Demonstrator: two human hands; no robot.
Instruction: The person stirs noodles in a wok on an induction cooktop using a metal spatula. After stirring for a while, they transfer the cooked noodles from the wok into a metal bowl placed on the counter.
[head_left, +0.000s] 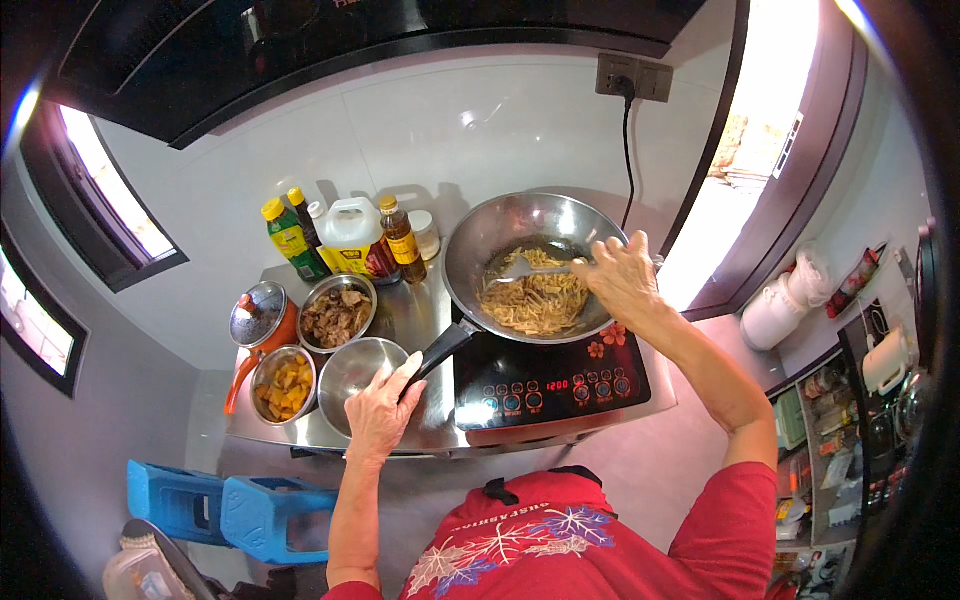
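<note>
A steel wok (470, 245) full of pale shredded strips (535, 300) sits on a black induction cooktop (545, 385). My left hand (385, 405) grips the wok's black handle (445, 348) at its near end. My right hand (622, 275) is over the wok's right rim, closed on the handle of a metal spatula (525, 267) whose blade rests in the strips.
On the steel counter (420, 315) left of the wok stand an empty steel bowl (358, 370), a bowl of brown meat (337, 313), a bowl of orange chunks (283, 386), an orange lidded pot (262, 318) and several bottles (345, 238). Blue stools (230, 505) stand below.
</note>
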